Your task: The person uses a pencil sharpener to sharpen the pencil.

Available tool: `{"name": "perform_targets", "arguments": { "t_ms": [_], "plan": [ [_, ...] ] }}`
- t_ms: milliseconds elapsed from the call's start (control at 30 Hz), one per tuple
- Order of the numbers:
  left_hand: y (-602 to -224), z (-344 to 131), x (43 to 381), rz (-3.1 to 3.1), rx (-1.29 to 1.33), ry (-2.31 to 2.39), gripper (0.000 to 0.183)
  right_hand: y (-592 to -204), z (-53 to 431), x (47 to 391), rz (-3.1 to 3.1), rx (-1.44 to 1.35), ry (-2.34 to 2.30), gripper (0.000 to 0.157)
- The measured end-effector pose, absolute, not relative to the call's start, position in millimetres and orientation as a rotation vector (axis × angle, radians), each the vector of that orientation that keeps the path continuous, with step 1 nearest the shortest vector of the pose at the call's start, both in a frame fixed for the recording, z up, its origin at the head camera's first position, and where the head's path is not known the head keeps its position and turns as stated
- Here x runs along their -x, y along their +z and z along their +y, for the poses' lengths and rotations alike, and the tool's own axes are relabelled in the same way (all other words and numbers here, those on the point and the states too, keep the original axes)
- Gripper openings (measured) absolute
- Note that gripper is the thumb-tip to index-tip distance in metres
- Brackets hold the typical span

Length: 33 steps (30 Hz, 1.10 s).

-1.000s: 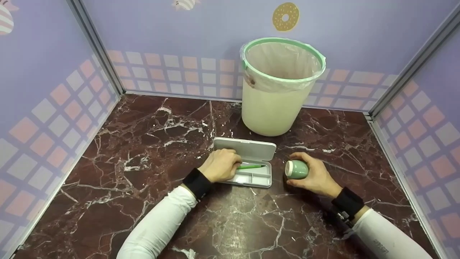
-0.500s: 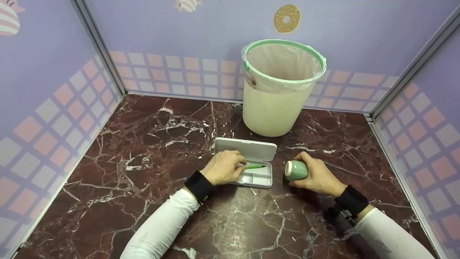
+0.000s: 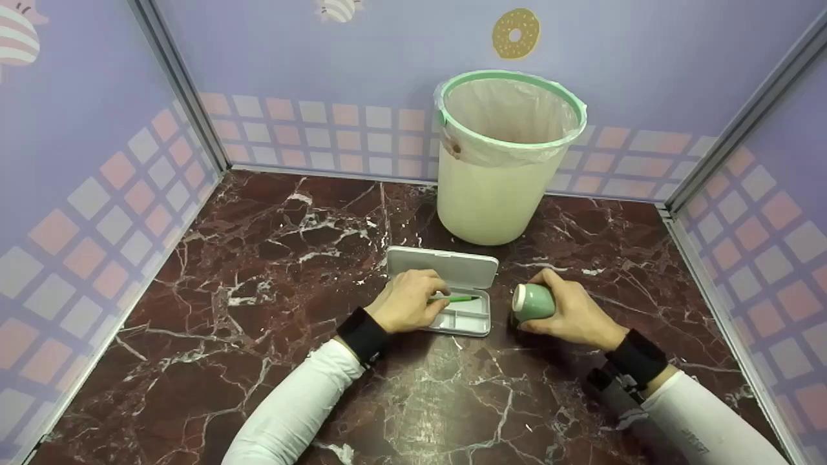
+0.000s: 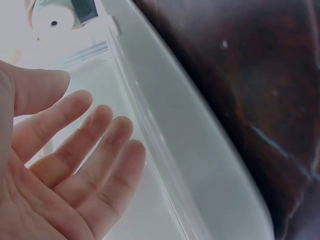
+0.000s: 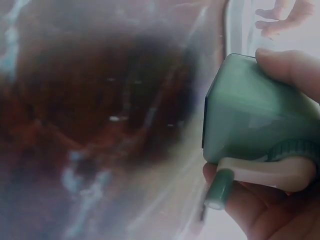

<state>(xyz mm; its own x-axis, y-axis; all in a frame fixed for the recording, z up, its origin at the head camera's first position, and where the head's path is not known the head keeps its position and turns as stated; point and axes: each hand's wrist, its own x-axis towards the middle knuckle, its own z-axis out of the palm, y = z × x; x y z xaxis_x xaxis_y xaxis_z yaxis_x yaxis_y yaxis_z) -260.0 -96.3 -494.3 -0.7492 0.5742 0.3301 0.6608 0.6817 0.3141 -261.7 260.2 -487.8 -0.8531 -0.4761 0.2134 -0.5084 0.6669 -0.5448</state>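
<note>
A white pencil case (image 3: 475, 323) lies on the table with its lid (image 3: 446, 268) raised at the back. Inside its rear compartment shows a slim green pencil (image 3: 462, 298). Over the case's left part is my left hand (image 3: 408, 302), thumb and index finger at the pencil's left end. In the left wrist view its fingers (image 4: 107, 150) are loosely bent, with nothing visible between them; the pencil does not show there. My right hand (image 3: 575, 316) grips a green hand-crank pencil sharpener (image 5: 255, 100) right of the case. Its pale crank arm (image 5: 265, 172) has a green knob (image 5: 219, 190).
A tall pale-yellow bin (image 3: 494, 194) with a green rim and a clear liner stands behind the case. Lilac panels enclose the dark red marbled table (image 3: 271, 271) at the back and both sides.
My left hand has shifted slightly to the right over the case. The sharpener stays in my right hand at nearly the same spot, its tilt a little different.
</note>
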Motion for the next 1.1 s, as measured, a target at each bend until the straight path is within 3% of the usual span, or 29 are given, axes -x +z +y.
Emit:
{"name": "perform_targets", "arguments": {
  "t_ms": [333, 567, 1100],
  "plan": [
    [-487.7, -90.2, 261.7, -2.634, 1.014, -0.751, 0.020, -444.8, 254.7, 249.2, -2.737, -0.884, 0.948, 0.070],
    [-483.5, -83.0, 261.3, -2.577, 1.050, -0.858, 0.030, -420.3, 243.9, 241.1, -2.703, -0.958, 0.907, 0.071],
    [-459.9, -53.0, 242.6, -2.359, 1.077, -1.210, 0.050, -409.4, 214.0, 241.7, -2.643, -0.967, 0.945, 0.068]
  ]
}}
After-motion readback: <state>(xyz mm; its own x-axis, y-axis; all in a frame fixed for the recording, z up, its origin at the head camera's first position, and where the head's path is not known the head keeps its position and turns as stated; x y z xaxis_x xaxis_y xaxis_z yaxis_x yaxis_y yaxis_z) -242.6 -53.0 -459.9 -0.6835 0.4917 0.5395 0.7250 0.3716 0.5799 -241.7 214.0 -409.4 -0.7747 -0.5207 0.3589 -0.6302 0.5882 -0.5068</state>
